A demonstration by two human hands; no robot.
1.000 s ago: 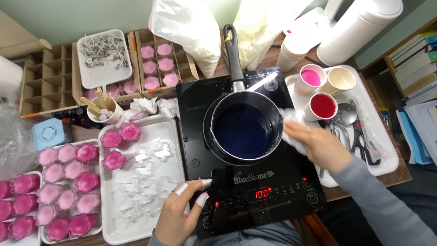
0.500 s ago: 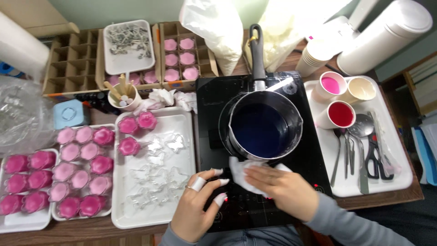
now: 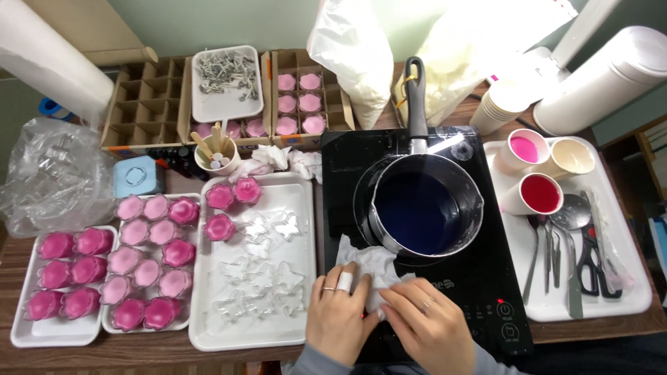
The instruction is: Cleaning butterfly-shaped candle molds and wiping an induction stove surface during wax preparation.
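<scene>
Two hands press a crumpled white tissue (image 3: 372,267) flat on the glossy black induction cooktop (image 3: 486,278): left hand (image 3: 338,312) and right hand (image 3: 425,326) lie palm-down, fingers spread over its near edge. Just beyond sits a round steel saucepan (image 3: 425,212) of dark blue liquid.

We see a brown wood-grain surface (image 3: 104,355) beneath everything, a pale green wall (image 3: 229,24) behind it, and a dark wooden shelf (image 3: 643,142) at the right. Soft, even light falls across it all.
</scene>
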